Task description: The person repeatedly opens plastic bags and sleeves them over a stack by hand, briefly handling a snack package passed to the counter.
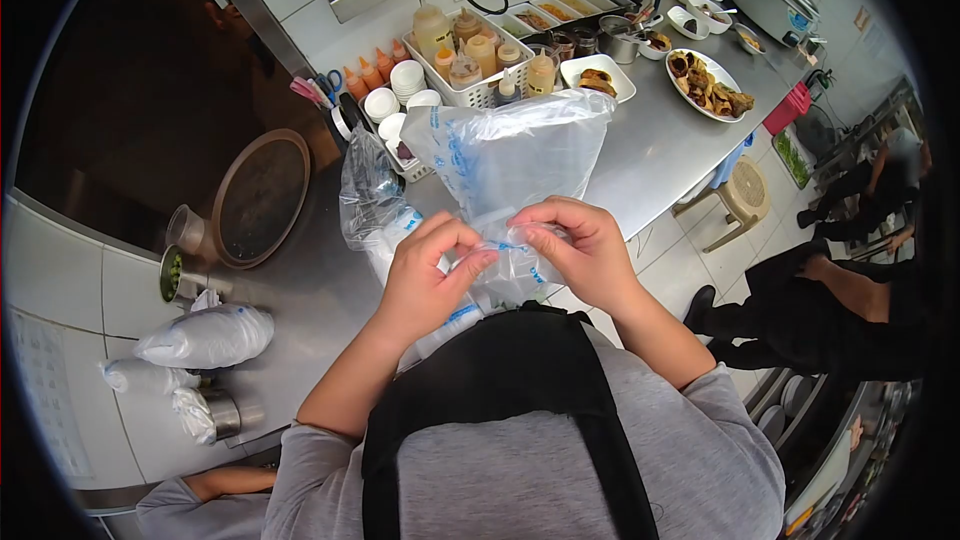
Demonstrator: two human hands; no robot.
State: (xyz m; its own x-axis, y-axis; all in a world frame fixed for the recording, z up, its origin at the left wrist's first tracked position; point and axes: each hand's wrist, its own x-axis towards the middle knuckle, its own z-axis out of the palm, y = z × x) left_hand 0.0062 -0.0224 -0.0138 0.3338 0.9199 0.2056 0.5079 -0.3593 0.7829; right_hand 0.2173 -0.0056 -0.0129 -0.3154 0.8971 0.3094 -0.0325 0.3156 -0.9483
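Plastic bag [525,150], one: clear film with blue print, spread up and away from the body, its far end near the bottle basket [470,97], its near edge bunched between the two hands in front of the apron [490,370].

Progress, as judged: the bag is unfolded along much of its length and its near edge gathered; no knot or finished closure shows. Whether the layers are parted, or anything lies inside, cannot be told.

Left hand [440,270], one: fingers curled, thumb and forefinger brought together on the film.

Right hand [580,248], one: thumb and forefinger likewise closed on the film, just beside the left; other fingers bent.

Surroundings: loose clear plastic [368,190], just left of the bag; steel counter [660,145], beyond; square dish [621,82] and oval plate [692,108], far right, both bearing food; wrapped bundles [215,335], left.
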